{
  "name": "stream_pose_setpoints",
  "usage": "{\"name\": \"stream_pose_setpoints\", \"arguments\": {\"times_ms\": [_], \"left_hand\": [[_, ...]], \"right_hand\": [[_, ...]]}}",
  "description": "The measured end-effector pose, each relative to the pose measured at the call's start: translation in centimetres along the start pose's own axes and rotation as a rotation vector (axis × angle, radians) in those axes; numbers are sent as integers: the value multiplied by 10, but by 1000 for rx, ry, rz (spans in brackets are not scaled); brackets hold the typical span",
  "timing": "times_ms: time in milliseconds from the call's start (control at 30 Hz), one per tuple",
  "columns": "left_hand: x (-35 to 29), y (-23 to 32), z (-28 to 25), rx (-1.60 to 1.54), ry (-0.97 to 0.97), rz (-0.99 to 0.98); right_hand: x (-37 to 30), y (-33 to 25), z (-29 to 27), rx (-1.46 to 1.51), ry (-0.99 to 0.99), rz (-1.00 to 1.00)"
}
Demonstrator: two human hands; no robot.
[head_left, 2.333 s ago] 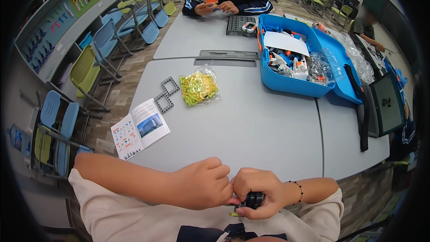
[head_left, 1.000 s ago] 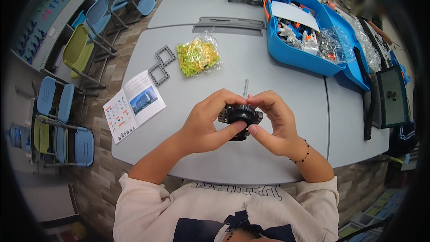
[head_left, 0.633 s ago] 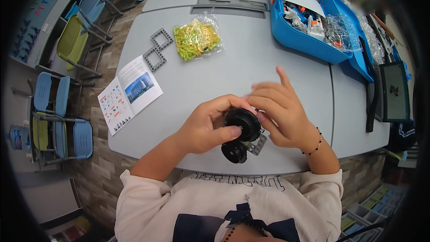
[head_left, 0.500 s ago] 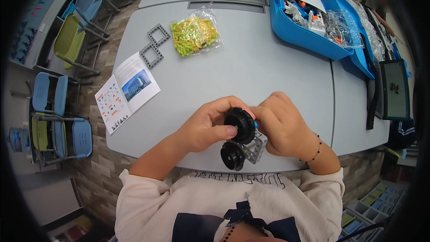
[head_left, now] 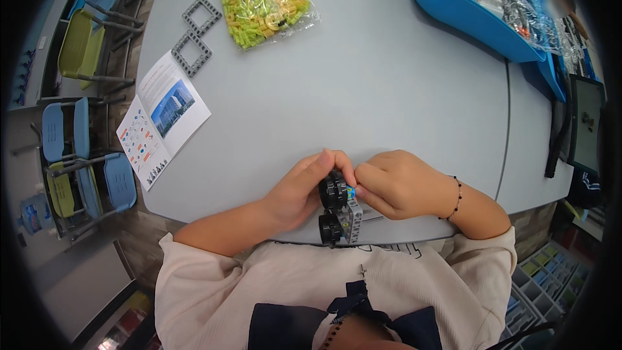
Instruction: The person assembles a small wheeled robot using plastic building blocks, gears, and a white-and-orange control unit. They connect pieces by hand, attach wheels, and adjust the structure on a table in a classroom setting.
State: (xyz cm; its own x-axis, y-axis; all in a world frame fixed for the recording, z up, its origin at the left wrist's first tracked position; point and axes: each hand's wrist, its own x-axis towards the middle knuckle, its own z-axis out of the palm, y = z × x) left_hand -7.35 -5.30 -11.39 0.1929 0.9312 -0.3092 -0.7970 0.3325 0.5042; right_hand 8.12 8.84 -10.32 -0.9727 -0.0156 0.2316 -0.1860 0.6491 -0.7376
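Close to my body, at the table's near edge, is a small building-block assembly with two black wheels (head_left: 332,192) on a grey beam frame (head_left: 353,219). My left hand (head_left: 301,188) is wrapped round the upper wheel from the left, its thumb raised along the far side. On the right, the bent fingers of my right hand (head_left: 398,185) pinch at the frame's far end, beside a small blue piece (head_left: 350,192). What exactly lies under those fingertips is hidden. The lower wheel faces left, toward my shirt.
An open booklet (head_left: 165,116) lies at the left of the table (head_left: 311,97). Beyond it are two grey square frames (head_left: 192,53) and a clear bag of yellow-green pieces (head_left: 267,10). A blue bin (head_left: 463,23) of parts stands far right, with a dark screen (head_left: 585,123) beside it.
The assembly has turned so its wheels now show edge-on. My left thumb has lifted off the wheel's face. The view has shifted, so the table items sit higher and further left.
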Motion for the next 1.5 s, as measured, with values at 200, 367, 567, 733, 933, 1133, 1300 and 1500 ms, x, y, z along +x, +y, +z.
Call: {"name": "stream_pose_setpoints", "arguments": {"times_ms": [200,367,567,733,933,1133,1300,1500], "left_hand": [[-4,1,1,3,146,-100],[-4,0,0,37,170,-95],[-5,-2,-2,95,151,-38],[-4,2,1,97,182,-31],[1,-7,11,136,273,64],[8,-16,6,437,265,325],[14,-13,13,713,225,494],[15,5,-4,1347,61,640]], "right_hand": [[-2,8,15,172,-43,33],[-5,8,18,106,-14,13],[-5,7,23,54,89,-20],[-3,8,15,124,18,16],[-2,-15,13,-96,76,152],[-6,-13,18,-242,100,180],[-8,-6,10,-180,64,187],[-4,-1,10,13,36,185]]}}
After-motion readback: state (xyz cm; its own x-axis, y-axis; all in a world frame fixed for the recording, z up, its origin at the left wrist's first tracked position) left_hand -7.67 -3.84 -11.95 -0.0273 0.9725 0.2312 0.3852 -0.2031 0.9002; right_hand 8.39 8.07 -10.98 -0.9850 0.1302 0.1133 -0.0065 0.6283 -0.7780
